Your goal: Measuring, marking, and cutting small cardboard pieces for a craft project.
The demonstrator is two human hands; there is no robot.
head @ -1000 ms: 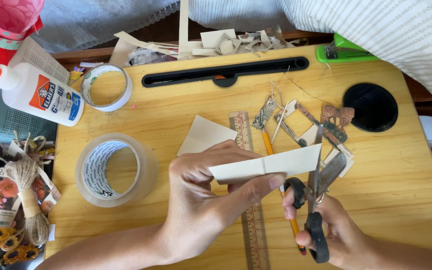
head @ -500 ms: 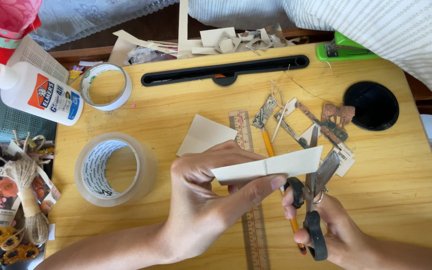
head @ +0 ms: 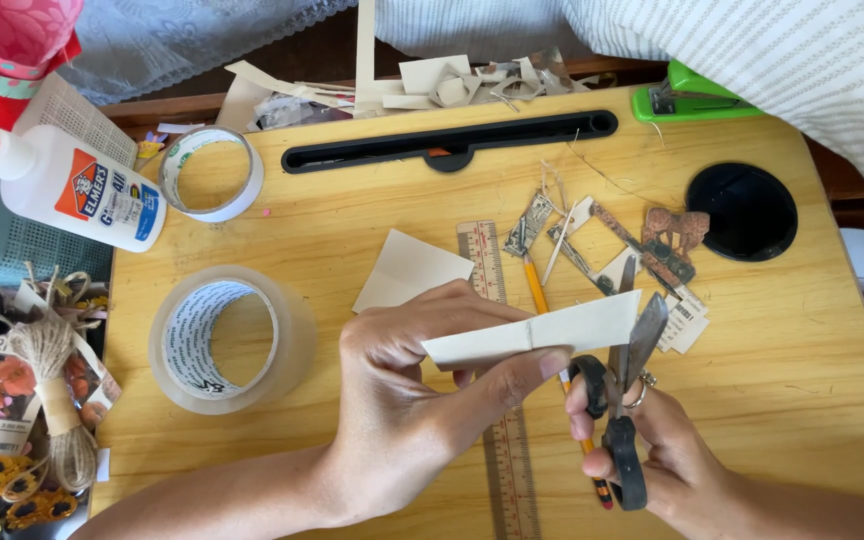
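Head view: left hand (head: 407, 400) pinches a cream paper strip (head: 537, 333) between thumb and fingers, holding it level above the wooden table (head: 352, 230), just below centre. Right hand (head: 662, 460), at 5 o'clock, grips black-handled scissors (head: 627, 395), fingers through the loops; blades parted, meeting the strip's right end. Wooden ruler (head: 497, 400) and pencil (head: 552, 340) lie beneath. Clear tape roll (head: 227, 340) at 9 o'clock; glue bottle (head: 72, 185) at 10.

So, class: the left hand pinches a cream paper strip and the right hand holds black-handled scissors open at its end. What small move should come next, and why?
Probably close the black-handled scissors: their blades stand open at the right end of the cream paper strip, which the left hand pinches level while the right hand grips the handles.
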